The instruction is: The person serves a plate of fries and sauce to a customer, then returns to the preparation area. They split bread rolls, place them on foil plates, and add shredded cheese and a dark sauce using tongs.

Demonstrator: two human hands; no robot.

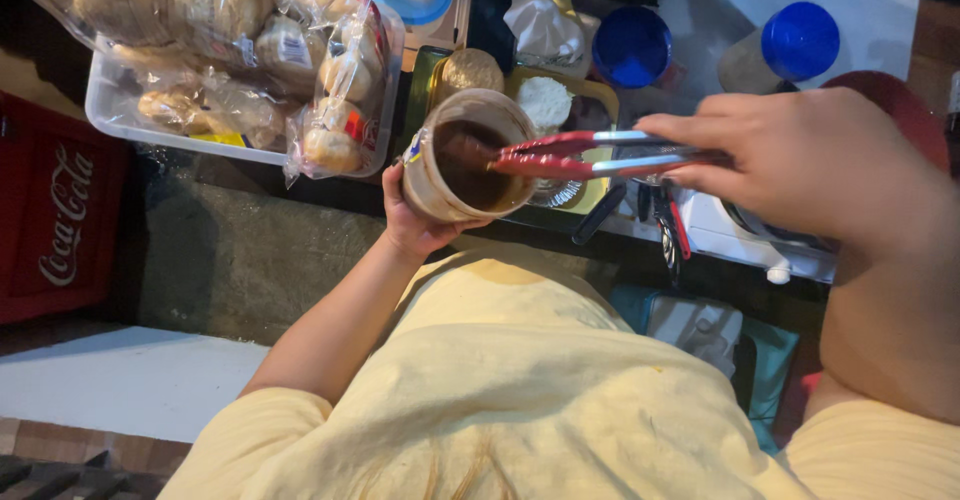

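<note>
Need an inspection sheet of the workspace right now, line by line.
Surface: dark counter, crowded along its far side.
Job's things: tub of brown sauce; red-tipped tongs dipping into it.
Clutter: white tray of bagged bread rolls; two blue lids.
Grippers: left hand cups the tub from below; right hand has its grip on the tongs.
Cables: nothing seen.
Surroundings: red crate at the left.

Food stall kitchen, bagged bread rolls (230, 30), tongs (590, 153)
</note>
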